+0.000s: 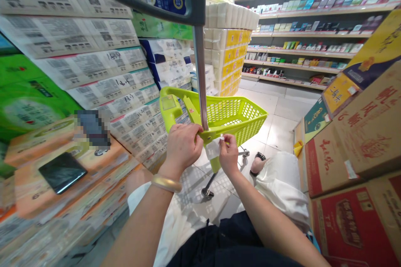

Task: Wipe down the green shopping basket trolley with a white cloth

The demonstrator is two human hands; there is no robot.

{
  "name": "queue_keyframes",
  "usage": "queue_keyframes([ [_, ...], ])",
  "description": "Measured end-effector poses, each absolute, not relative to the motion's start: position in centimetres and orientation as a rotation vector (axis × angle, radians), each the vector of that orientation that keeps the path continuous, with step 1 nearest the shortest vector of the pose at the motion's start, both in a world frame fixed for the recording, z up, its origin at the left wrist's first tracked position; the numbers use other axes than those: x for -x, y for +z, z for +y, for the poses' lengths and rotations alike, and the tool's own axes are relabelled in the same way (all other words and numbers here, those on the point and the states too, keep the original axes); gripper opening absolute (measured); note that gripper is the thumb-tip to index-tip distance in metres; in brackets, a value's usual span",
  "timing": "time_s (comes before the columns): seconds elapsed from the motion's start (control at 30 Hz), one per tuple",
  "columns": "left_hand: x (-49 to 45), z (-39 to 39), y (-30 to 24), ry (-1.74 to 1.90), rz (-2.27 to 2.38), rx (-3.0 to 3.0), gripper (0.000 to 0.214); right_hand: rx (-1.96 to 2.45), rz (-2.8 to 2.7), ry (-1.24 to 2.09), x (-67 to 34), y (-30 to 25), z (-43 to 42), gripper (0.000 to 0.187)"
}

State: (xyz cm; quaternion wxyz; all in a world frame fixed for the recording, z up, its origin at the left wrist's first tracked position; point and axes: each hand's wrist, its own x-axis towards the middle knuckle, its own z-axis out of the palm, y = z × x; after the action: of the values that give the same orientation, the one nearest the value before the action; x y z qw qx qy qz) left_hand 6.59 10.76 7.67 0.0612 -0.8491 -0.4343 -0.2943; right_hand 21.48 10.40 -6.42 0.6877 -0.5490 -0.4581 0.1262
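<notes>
A lime-green plastic shopping basket on wheels (232, 117) stands in front of me, with a grey metal pole (200, 75) rising from it to a curved grey handle (150, 4). My left hand (184, 148) grips the basket's rim at the foot of the pole, and a gold bangle (166, 183) circles that wrist. My right hand (228, 154) pinches the top of a small white translucent packet (213, 148) against the basket's front. Part of the packet is hidden behind my fingers.
Stacked paper-wrapped packs (94, 71) form a wall on the left, with a black phone (62, 172) lying on them. Cardboard cartons (351, 146) rise on the right. A tiled aisle (275, 121) leads to product shelves (307, 37). A black-shod foot (258, 163) rests near the basket.
</notes>
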Motion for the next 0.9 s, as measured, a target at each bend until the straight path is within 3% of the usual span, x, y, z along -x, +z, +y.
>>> queue_keyframes([
  [0.23,-6.8,10.5,7.6,-0.887,-1.303,2.588,0.021,1.064,-1.159,0.073,-21.9,0.4,12.1,0.014],
  [0.47,-6.8,10.6,7.6,-0.894,-1.288,2.569,0.020,1.134,-1.570,-0.031,-21.0,-0.3,11.7,0.034],
  [0.9,-6.9,10.5,7.5,-0.884,-1.303,2.566,0.019,1.324,-1.480,-0.156,-24.6,-2.5,13.3,0.027],
])
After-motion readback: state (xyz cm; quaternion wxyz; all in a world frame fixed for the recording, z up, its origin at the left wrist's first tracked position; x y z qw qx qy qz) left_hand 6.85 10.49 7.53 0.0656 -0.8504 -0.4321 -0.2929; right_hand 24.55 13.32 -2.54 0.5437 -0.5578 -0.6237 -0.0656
